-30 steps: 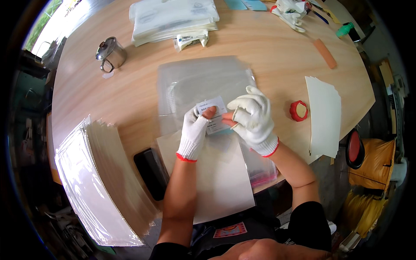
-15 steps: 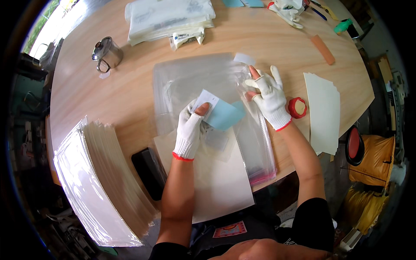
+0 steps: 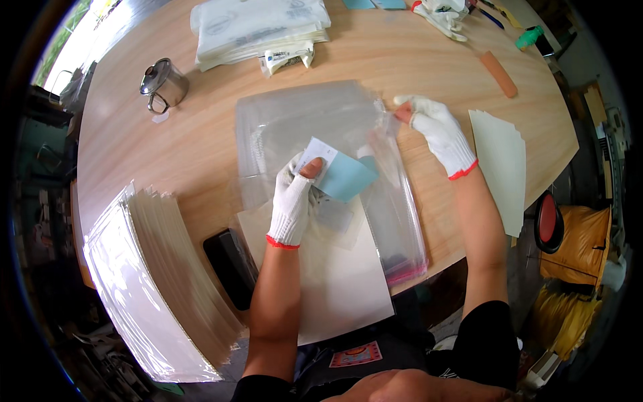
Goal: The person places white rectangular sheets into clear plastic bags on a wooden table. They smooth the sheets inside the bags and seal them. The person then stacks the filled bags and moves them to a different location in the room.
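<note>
Leftmost, a tall stack of bagged sheets (image 3: 154,288) leans at the bench (image 3: 134,144) edge, well to the left of the clear bags (image 3: 315,130), which serve as the landmark. A dark flat device (image 3: 230,264) lies between that stack and a large cream sheet (image 3: 341,288) below the bags. A metal cup (image 3: 163,84) stands up and left of the bags.

The left hand (image 3: 291,201), gloved in white, is curled closed, thumb pinching a blue card (image 3: 343,177) together with a white slip (image 3: 317,153) over the lower middle of the bags. Folded white packets (image 3: 258,27) sit above the bags at the far side.

The right hand (image 3: 435,127), also gloved, is at the bags' upper right corner, fingers bunched on the film there (image 3: 383,120); it looks lightly closed on the plastic, though how much film it has is hard to tell. A cream paper pile (image 3: 499,167) lies right of the bags, an orange bar (image 3: 499,74) up and right of them, and a green tool (image 3: 530,35) farther off.

Risks, as a judgement: gloves blunt the feel, so the right hand may lift two films at once rather than one. The card and slip could slide apart in the pinch. The leaning stack, close to the left elbow, could spill if nudged.
</note>
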A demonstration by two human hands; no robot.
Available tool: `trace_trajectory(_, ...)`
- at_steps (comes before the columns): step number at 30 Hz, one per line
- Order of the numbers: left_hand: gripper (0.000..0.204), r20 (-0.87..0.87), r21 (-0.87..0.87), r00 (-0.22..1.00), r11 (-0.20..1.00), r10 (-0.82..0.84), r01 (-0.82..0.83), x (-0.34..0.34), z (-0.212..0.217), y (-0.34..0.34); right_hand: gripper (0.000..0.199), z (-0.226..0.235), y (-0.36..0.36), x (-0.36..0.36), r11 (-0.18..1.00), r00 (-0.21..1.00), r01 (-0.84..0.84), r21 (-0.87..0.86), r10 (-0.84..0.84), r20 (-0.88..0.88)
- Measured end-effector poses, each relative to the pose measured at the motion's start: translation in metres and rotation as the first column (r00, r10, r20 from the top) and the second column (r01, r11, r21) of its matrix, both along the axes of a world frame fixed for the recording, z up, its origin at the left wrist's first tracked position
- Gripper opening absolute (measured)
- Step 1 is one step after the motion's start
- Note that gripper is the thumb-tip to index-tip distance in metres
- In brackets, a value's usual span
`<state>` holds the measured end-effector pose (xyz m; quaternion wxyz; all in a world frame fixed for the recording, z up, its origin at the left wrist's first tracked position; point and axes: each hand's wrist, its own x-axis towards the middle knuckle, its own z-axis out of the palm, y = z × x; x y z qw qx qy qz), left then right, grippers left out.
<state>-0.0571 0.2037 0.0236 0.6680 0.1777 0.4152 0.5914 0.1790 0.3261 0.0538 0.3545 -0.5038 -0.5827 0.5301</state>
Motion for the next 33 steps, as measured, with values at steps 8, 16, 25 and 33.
trace_trajectory(8,0.026,0.024,0.008,1.000,1.000,-0.010,0.010,-0.001,-0.001,0.001,0.023,0.001,0.008,-0.030,0.998,0.779,-0.062,0.016,0.039,0.625)
trace_trajectory(16,0.026,0.006,0.016,1.000,1.000,-0.026,0.026,-0.002,-0.004,0.001,0.011,-0.032,0.002,-0.035,0.953,0.727,-0.073,0.295,-0.152,0.670)
trace_trajectory(25,0.026,0.035,0.016,0.999,1.000,-0.023,0.023,-0.002,0.001,0.000,0.042,-0.030,-0.019,-0.035,0.887,0.856,-0.063,0.458,-0.188,0.481)
trace_trajectory(33,0.026,0.039,0.029,0.999,0.999,-0.035,0.034,-0.002,-0.003,0.000,0.034,-0.034,-0.003,-0.026,0.987,0.956,0.152,-0.058,-0.132,0.262)
